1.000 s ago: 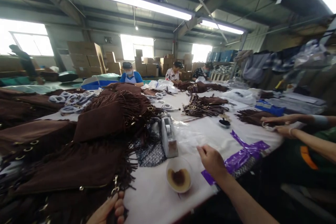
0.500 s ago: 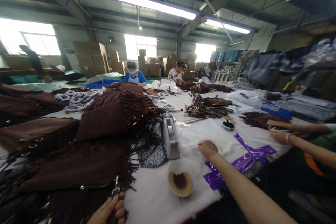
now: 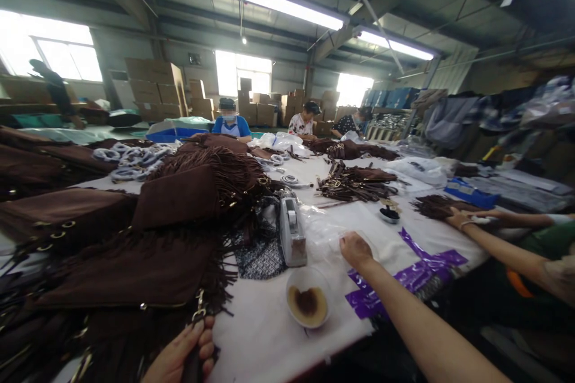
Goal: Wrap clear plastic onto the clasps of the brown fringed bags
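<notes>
At the lower left my left hand point(image 3: 182, 347) is closed round a dark brown strap point(image 3: 193, 365), whose gold-coloured clasp point(image 3: 200, 306) rises above the fingers. Beside it lies a brown fringed bag point(image 3: 130, 278) on a heap of similar bags. My right hand point(image 3: 357, 249) is a closed fist over the white-covered table point(image 3: 251, 335), against clear plastic film point(image 3: 321, 224). Whatever its fingers hold, if anything, is hidden. Between the hands stand a tape dispenser point(image 3: 293, 233) and a white bowl point(image 3: 309, 298) with yellowish and dark brown contents.
Purple plastic point(image 3: 413, 281) lies along the table edge right of my forearm. Behind it are a small dish point(image 3: 389, 214) of black material and a pile of brown straps point(image 3: 359, 182). A co-worker's hands point(image 3: 460, 218) touch brown fringe at right. Other people sit across the table.
The view has shifted slightly. My left hand keeps its grip on the strap, and my right fist stays near the film. The co-worker's hands have moved left onto the fringed piece.
</notes>
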A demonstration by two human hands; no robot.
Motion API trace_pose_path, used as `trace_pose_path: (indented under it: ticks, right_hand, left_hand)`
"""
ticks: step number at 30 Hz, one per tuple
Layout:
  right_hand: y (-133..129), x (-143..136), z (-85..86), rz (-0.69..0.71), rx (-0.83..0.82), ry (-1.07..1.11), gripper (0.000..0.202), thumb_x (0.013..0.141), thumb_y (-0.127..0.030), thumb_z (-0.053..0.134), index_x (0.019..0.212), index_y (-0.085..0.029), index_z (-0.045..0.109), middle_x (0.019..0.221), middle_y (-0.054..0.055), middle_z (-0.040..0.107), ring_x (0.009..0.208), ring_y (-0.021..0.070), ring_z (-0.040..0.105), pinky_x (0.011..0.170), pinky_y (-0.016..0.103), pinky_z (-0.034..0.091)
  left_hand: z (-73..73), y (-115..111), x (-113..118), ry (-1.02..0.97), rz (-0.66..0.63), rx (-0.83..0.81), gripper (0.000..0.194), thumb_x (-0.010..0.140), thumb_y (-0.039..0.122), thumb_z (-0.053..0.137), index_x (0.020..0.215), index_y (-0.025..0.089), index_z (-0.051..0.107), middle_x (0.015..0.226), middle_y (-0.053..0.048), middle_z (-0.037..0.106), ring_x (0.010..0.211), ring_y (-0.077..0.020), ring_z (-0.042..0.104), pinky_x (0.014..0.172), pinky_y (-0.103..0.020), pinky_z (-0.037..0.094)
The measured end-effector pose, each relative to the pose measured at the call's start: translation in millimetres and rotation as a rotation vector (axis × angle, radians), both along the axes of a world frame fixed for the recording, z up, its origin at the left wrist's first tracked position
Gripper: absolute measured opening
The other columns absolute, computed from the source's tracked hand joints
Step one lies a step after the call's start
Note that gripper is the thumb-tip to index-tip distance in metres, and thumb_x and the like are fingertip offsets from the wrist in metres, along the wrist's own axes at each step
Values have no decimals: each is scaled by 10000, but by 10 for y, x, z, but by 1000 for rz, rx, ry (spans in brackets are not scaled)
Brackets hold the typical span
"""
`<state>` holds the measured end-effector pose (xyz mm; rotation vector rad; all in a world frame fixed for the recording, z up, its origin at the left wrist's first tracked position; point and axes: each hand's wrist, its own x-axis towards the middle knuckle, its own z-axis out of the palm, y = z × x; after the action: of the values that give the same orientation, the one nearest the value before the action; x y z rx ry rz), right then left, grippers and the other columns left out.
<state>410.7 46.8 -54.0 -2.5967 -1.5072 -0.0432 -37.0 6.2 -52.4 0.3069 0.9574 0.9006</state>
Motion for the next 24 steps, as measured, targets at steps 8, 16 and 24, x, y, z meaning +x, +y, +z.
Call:
trace_pose_path:
  ticks: [8, 16, 24]
  right_hand:
    - [68, -31, -73, -99, -76, 80, 325, 865, -281, 473, 981, -148, 747, 1014, 168, 735, 932, 251, 697, 736, 276, 486]
    - [-40, -64, 73, -21, -148, 12, 348, 910, -223, 411, 1042, -106, 710, 1031, 196, 718, 963, 254, 685, 770, 297, 472]
    - [-340, -917, 617, 303, -144, -140, 283, 907, -324, 473, 883, -156, 700, 909, 151, 703, 866, 268, 665, 737, 333, 439]
  left_hand:
    - [-55, 5, -31, 9, -19, 49, 234, 764, 178, 711, 958, 117, 596, 696, 27, 465, 532, -69, 477, 466, -194, 470]
    - [26, -43, -21, 40, -32, 67, 250, 768, 181, 712, 982, 114, 601, 703, 17, 493, 542, -72, 506, 493, -199, 494]
    - [-20, -47, -45, -8, -44, 89, 299, 754, 257, 749, 971, 118, 596, 699, 28, 492, 549, -64, 495, 493, -189, 472]
